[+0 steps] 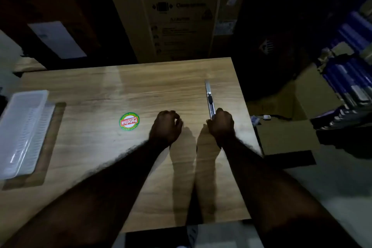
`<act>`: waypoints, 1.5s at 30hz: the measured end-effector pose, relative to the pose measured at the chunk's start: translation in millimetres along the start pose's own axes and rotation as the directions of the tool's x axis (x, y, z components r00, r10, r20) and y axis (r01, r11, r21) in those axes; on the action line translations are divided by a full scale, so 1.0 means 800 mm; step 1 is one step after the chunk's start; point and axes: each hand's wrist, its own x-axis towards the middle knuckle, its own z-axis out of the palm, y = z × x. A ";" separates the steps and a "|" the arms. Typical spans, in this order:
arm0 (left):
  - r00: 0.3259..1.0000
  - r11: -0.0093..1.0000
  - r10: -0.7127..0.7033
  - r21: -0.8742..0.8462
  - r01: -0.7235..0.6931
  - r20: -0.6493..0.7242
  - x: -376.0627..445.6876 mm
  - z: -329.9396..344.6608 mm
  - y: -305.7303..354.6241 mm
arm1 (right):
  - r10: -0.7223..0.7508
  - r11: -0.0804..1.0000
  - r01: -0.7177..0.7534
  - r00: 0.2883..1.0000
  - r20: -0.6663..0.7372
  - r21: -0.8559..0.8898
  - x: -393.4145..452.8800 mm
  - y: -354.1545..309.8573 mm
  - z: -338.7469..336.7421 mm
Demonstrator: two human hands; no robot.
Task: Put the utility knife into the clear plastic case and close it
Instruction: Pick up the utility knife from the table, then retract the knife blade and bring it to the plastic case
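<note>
Wooden table point(104, 90), dim room; washing-machine box point(177, 12) behind.

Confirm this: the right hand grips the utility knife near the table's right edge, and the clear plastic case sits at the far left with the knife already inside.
Not quite. The head view shows the clear plastic case holding nothing; the utility knife is outside it, in the right hand.

Bare forearms, no sleeves, hairy.
</note>
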 end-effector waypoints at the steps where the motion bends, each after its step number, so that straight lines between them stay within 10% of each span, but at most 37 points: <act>1: 0.999 0.998 -0.035 -0.055 0.034 -0.013 0.005 0.003 0.000 | 0.019 1.000 -0.019 1.000 0.006 0.002 0.001 0.000 0.002; 21: 0.910 0.866 -0.307 -0.314 0.389 0.280 0.029 0.028 0.001 | 0.359 0.821 -0.389 0.921 0.153 0.418 0.030 0.003 0.024; 25: 0.900 0.772 -0.337 -0.465 0.432 0.277 0.036 0.024 0.000 | 0.249 0.652 -0.474 0.871 0.424 0.592 0.010 -0.006 -0.001; 33: 0.902 0.576 -0.354 -0.702 0.419 0.248 0.064 -0.015 0.025 | 0.088 0.465 -0.459 0.875 0.476 0.758 -0.032 -0.047 -0.012; 45: 0.903 0.491 -0.327 -0.766 0.415 0.280 0.053 -0.045 0.008 | -0.042 0.519 -0.405 0.867 0.496 0.752 -0.049 -0.066 -0.018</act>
